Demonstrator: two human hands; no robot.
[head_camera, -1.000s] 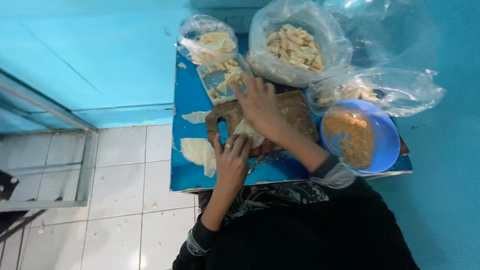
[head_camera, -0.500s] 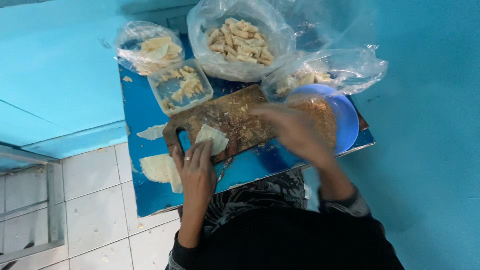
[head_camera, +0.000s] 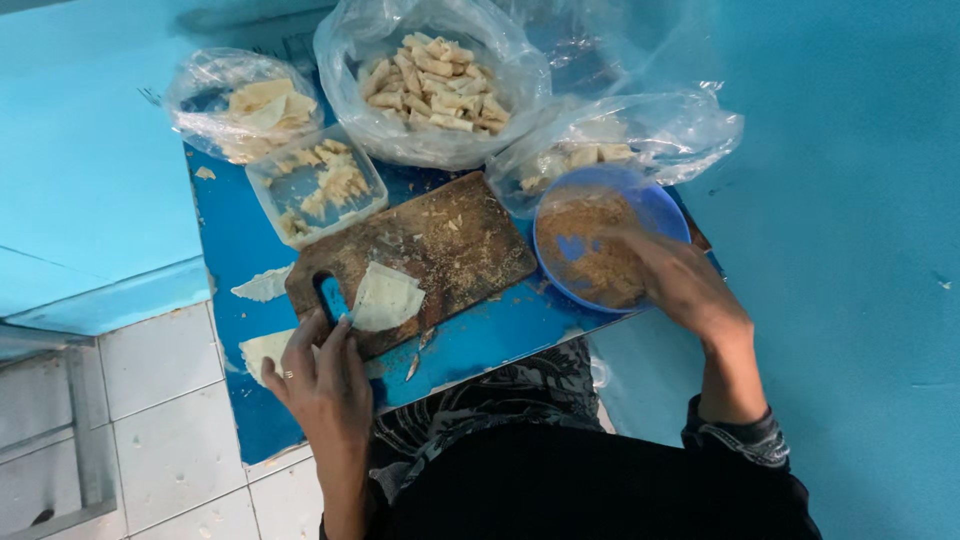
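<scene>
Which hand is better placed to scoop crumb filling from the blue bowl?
Right. The right hand is already at the blue bowl of brown filling; the left hand rests by the wrapper on the cutting board.

Blue table (head_camera: 480, 345) against blue wall, white tiled floor beside it. Wooden cutting board (head_camera: 440, 250) in middle, pale square wrapper (head_camera: 385, 297) lying on near corner. Left hand (head_camera: 322, 385), ring on finger, fingertips touching wrapper edge and board handle. Right hand (head_camera: 680, 285) reaching into blue bowl (head_camera: 655, 205) of brown crumbly filling. Behind board: clear plastic tub (head_camera: 315, 185) with scraps, three plastic bags; middle bag (head_camera: 430, 75) full of rolled pieces.
</scene>
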